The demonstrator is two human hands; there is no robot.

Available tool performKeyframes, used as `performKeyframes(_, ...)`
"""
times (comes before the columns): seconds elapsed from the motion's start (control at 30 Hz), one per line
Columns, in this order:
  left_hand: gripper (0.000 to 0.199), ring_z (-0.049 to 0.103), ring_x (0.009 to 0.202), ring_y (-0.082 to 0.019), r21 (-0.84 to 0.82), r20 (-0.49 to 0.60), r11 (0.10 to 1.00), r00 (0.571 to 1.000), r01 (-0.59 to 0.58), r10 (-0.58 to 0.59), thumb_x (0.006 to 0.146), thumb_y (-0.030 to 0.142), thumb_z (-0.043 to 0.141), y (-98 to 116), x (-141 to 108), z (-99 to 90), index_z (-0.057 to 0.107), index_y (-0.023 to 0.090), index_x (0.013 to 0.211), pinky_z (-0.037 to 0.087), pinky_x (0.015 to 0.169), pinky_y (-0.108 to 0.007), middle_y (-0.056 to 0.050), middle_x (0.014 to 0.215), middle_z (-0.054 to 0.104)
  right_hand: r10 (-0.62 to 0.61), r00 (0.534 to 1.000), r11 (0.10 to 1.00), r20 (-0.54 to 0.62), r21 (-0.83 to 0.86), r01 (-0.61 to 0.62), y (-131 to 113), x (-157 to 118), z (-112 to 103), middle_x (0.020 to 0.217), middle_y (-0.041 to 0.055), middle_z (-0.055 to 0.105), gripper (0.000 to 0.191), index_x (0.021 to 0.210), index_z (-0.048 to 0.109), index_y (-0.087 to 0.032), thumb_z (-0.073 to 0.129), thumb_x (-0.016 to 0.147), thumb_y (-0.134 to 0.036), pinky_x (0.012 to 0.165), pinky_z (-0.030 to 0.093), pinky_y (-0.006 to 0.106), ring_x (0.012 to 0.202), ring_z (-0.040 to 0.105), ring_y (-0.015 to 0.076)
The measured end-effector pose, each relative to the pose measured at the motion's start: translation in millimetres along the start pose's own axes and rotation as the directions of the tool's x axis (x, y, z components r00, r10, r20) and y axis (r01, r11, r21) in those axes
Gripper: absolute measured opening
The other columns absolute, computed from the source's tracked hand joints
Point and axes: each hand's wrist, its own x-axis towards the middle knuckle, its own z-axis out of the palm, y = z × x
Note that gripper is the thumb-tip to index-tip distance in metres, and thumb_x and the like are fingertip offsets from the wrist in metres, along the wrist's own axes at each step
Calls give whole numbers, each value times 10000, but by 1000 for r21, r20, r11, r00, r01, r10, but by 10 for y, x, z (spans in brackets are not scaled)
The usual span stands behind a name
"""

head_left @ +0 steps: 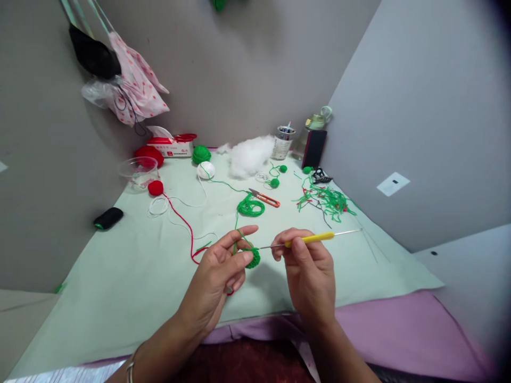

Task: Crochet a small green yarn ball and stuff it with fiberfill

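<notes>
Left grip (219,266) pinched, forefinger (248,230) extended; right grip (309,268) curled nearby.

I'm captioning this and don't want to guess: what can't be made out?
Head view:
Green crochet piece: partly covered by the left hand.
Yellow-handled hook: tip's shape too small to tell.
Bottle: partly behind the dark phone.
Green thing: cut off by the top edge.

Lighting: indoor, moderate, diffuse, seemingly from above; shadows: soft-edged on pale tablecloth (131,276) between left hand (219,263) and right hand (309,266), faint on rear wall (239,80); highlight: white stuffing (252,157), brightest area; optics: wide-angle stretch toward edges, upper right corner blackened; focus: slight overall softness, fine lettering on box (171,148) indistinct.
</notes>
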Motion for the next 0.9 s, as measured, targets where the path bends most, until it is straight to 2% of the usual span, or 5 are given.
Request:
performKeyframes(0.2,374,351,484,15,20,34,999,999,-33,32,790,272,901,-43,9,-4,836,281,1159,326,455,-153,35,874,606,73,991,996,115,33,-77,3,-45,-4,818,12,710,151,965,828,-259,717,1001,-356,654,502,264,680,609,122)
performKeyframes(0.33,396,431,542,-15,64,42,995,996,-77,75,781,275,921,-93,10,13,833,288,1167,341,475,-151,35,822,615,-74,984,979,159,-175,102,51,-78,-21,934,24,733,162,1009,838,-282,678,1029,-302,750,512,288,831,635,149)
performKeyframes(0.4,384,440,551,-16,78,30,994,996,-82,80,794,279,915,-102,9,10,830,294,1168,351,486,-155,40,825,610,-92,983,976,158,-183,121,72,-83,-32,954,19,735,177,1039,830,-294,653,1044,-288,753,509,297,826,628,151)
performKeyframes(0.7,490,426,546,-31,88,21,993,997,-81,79,797,208,897,-121,17,-25,784,297,1265,335,484,-174,50,799,603,-48,977,983,205,-163,83,82,-85,-52,987,24,790,181,1042,834,-310,655,1043,-281,818,531,315,931,683,178)
performKeyframes(0.9,464,441,587,-58,134,30,988,997,-73,70,808,303,903,-126,15,-21,790,284,1258,372,518,-195,25,840,622,56,992,997,116,-67,-48,119,-79,-68,930,13,764,146,1010,831,-289,690,1023,-327,778,522,281,830,663,145)
